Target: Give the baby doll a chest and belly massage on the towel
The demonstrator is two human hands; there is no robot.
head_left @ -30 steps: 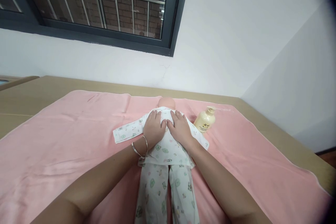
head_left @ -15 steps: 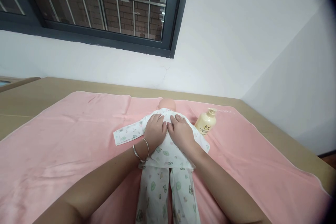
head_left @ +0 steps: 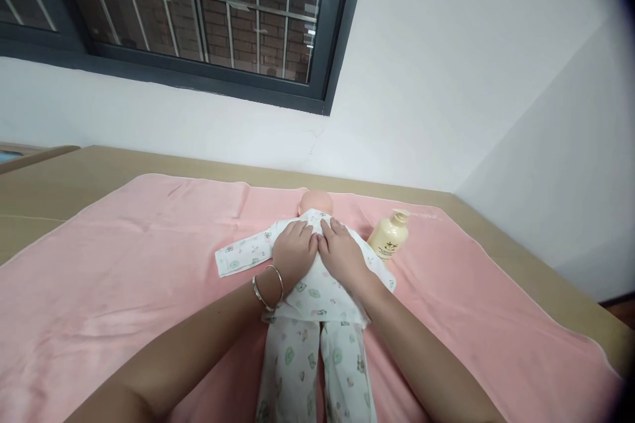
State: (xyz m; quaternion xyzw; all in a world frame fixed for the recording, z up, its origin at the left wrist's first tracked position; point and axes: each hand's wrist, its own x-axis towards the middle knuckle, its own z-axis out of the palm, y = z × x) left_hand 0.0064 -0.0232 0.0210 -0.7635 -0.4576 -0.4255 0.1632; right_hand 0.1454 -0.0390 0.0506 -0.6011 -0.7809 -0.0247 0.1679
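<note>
A baby doll in a white long-sleeved top and matching trousers, printed with small green figures, lies stretched out with its bald head at the far end. No facial features show on the head. My left hand rests flat on the upper left of the doll's torso, fingers extended, a silver bangle on its wrist. Beside it, my right hand lies flat on the upper right of the torso. The two thumbs are side by side near the middle and seem to touch.
A pale yellow pump bottle leans to the right of the doll. Beneath both spreads a pink blanket over a wooden surface. White wall and a dark-framed barred window stand behind.
The view has tilted slightly, so the scene sits a little lower. Both hands stay flat on the doll's torso, with the right fingers shifted marginally inward.
</note>
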